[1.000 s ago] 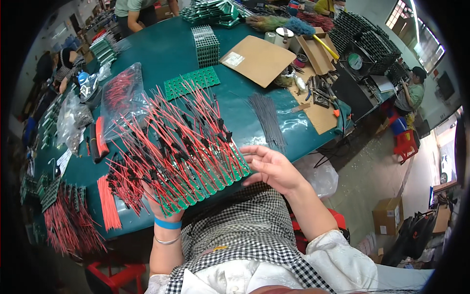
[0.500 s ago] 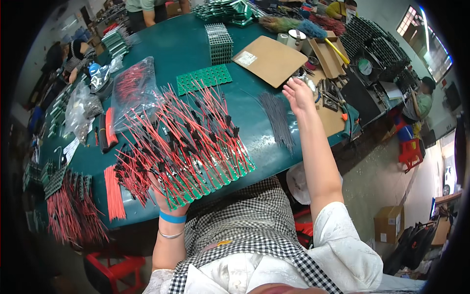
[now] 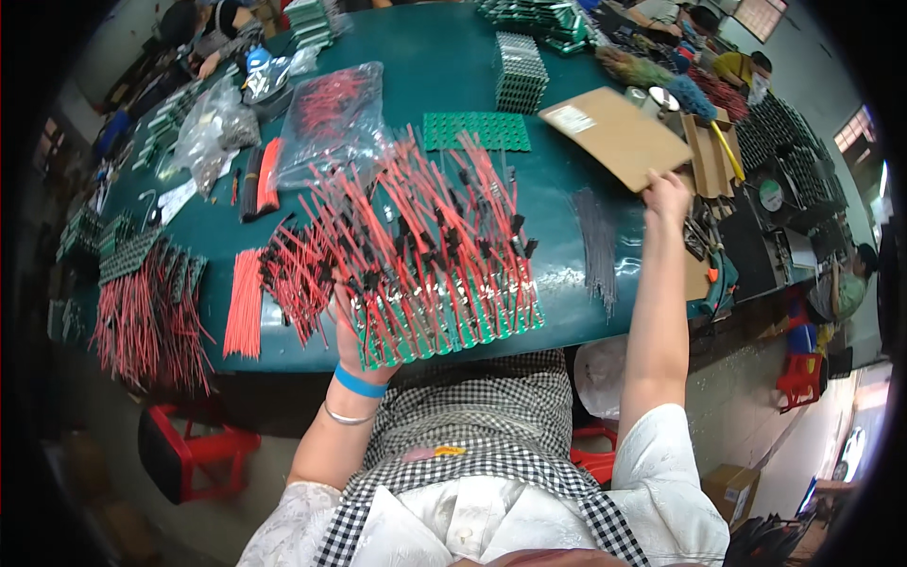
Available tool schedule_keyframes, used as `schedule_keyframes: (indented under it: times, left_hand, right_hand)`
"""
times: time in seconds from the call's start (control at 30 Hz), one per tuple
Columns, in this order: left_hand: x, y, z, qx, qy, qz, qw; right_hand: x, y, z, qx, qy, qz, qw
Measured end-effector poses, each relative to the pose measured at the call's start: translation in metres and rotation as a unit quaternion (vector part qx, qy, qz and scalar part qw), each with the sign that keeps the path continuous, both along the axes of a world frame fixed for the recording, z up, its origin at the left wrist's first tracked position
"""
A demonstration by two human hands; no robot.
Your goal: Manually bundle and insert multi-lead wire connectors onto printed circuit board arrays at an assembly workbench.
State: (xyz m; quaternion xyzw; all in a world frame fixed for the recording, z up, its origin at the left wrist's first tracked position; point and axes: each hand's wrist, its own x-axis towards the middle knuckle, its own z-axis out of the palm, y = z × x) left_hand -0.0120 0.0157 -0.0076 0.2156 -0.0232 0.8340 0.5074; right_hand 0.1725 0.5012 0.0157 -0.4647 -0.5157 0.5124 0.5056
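Note:
My left hand holds the near left edge of a green circuit board panel; its fingers are mostly hidden behind the panel and wires. Many red and black wires with black connectors stand up from the panel in a dense, slanting mass. Out to the right, my right hand is closed on the near right corner of a flat brown cardboard sheet, which bears a white label. Just left of my right forearm lies a bundle of dark grey wires.
A bare green panel and a stack of panels lie behind the wires. To the left are a bag of red wires, loose red wires and wired panels. Tools and an open carton crowd the right. Other people sit around.
My right hand has gone from open beside the cardboard to gripping its corner. The whole view has shifted, so things sit further right. My left hand keeps hold of the wired panel.

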Motion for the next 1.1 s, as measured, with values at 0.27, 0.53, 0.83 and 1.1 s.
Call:
schedule_keyframes:
  times: [0.27,0.53,0.83,1.1]
  left_hand:
    - [0.008,0.003,0.011,-0.019,-0.143,-0.02,0.989]
    - [0.01,0.015,0.02,-0.161,-0.062,0.034,0.984]
    - [0.009,0.016,-0.015,0.013,-0.097,-0.083,0.992]
    - [0.013,0.024,-0.026,-0.038,0.019,0.029,0.999]
  right_hand:
    - [0.135,-0.114,0.051,-0.018,0.321,0.105,0.941]
    - [0.104,-0.204,0.066,0.046,0.292,0.324,0.899]
    - [0.02,-0.284,0.061,-0.034,0.146,0.368,0.917]
    - [0.017,-0.282,0.055,-0.03,0.057,0.377,0.924]
